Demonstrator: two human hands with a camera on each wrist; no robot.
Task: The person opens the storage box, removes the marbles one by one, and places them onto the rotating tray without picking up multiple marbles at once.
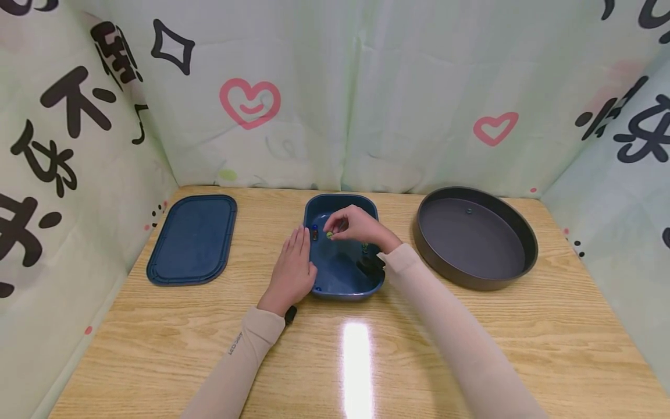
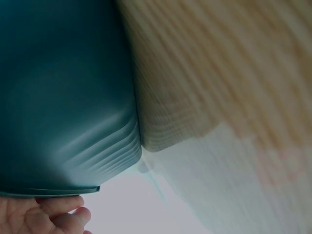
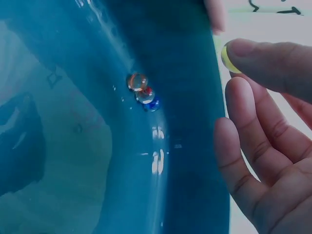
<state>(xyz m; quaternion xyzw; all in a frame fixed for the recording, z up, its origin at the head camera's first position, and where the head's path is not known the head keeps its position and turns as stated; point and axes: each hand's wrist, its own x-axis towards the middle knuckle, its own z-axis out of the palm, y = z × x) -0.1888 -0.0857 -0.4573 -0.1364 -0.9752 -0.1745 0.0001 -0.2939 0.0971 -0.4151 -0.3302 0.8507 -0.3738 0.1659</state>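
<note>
My right hand (image 1: 358, 226) pinches a small yellow-green marble (image 3: 226, 61) between thumb and fingertip, above the inside of a deep blue plastic tub (image 1: 345, 295). Beside the tub's left wall inside, a few glass marbles sit close together: an orange-tinted one (image 3: 137, 82), a clear one with red (image 3: 146, 94) and a blue one (image 3: 152, 104). My left hand (image 1: 295, 265) rests on the tub's left rim with straight fingers. In the left wrist view, fingers (image 2: 63, 214) touch the rim of the tub's outer wall (image 2: 58, 112).
On the left of the wooden table (image 1: 173, 331) lies a flat blue lid (image 1: 192, 240). A round dark grey pan (image 1: 473, 244) stands to the right of the tub. Printed curtains (image 1: 314, 116) close off the back and both sides.
</note>
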